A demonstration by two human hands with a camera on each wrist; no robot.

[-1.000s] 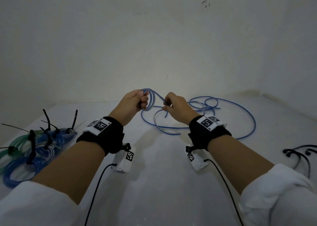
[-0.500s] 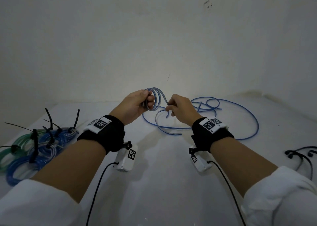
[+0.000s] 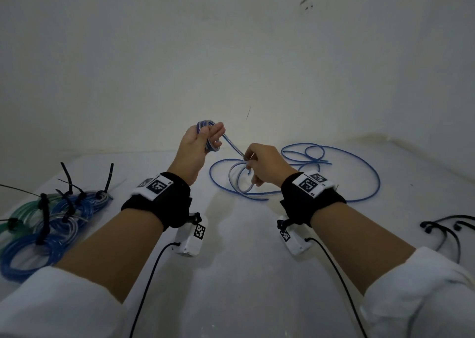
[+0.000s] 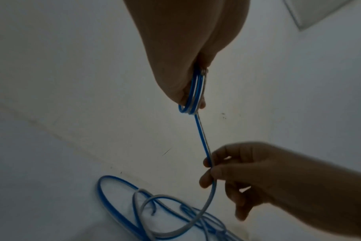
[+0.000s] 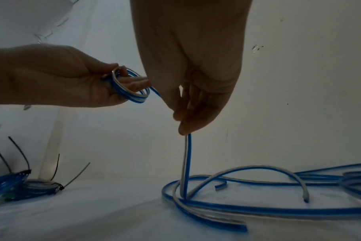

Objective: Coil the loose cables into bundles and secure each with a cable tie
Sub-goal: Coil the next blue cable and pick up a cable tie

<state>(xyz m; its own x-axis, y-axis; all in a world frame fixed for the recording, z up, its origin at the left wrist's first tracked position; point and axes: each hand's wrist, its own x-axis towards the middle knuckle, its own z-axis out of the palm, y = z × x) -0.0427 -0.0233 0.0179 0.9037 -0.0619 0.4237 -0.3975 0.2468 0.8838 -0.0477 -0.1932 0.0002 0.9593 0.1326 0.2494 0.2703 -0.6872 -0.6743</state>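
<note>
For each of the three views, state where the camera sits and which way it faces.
Head: worn on the head, facing forward and down at the table; shows both forearms, left hand, right hand.
Left wrist: under the left wrist, facing along the palm to the coil, with the right hand below.
Right wrist: under the right wrist, facing along the fingers to the loose cable, tied bundles far left.
Shared: all three show both hands and the blue cable.
</note>
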